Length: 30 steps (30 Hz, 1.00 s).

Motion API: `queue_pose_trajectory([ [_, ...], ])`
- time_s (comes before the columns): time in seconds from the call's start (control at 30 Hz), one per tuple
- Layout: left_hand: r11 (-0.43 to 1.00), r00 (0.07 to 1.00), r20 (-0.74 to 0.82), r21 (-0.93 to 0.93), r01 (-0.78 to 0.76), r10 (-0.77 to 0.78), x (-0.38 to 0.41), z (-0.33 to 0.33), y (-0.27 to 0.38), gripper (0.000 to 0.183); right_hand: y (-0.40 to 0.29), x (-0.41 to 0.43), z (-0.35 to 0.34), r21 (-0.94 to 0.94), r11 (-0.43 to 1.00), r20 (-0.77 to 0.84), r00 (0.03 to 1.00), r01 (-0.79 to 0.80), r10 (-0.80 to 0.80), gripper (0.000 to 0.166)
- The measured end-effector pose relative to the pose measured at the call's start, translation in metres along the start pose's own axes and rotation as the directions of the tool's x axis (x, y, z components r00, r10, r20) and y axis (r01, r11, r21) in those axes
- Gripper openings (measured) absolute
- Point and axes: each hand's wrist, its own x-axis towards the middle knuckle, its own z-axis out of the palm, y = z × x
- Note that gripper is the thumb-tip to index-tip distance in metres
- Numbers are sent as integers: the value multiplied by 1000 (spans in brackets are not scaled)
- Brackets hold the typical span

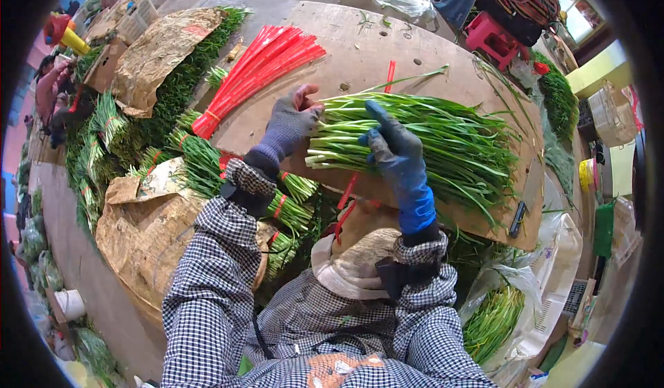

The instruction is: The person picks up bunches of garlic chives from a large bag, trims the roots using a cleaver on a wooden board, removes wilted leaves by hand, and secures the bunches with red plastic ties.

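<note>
A loose bunch of garlic chives lies across a wooden board, pale cut ends to the left and green leaves to the right. My left hand, in a grey-purple knit glove with bare fingertips, is at the pale ends; whether it pinches any stalk is unclear. Over the middle of the bunch, my right hand in a blue coated glove grips the stalks with bent fingers. A red tie strip passes beneath the bunch, showing above and below it. Left of the bunch lies a fanned stack of red tie strips.
A knife lies at the board's right edge. Tied chive bundles and brown paper are at left. A plastic bag with chives stands lower right. Beyond the board is a pink stool; another person is far left.
</note>
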Motion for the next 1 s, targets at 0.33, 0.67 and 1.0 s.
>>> queue_pose_trajectory([
  [0.33, 992, 990, -142, -124, -16, -2, -13, -17, -7, 37, 62, 23, 3, -188, 966, -57, 980, 176, -189, 39],
  [0.67, 999, 995, -94, -37, -38, 35, -23, -20, -6, 44, 53, 16, 2, -127, 992, -29, 999, -24, 21, 38],
  [1.0, 833, 977, -63, 535, -139, 203, -17, 3, 11, 88, 48, 12, 6, -188, 973, -62, 987, 136, -150, 34],
])
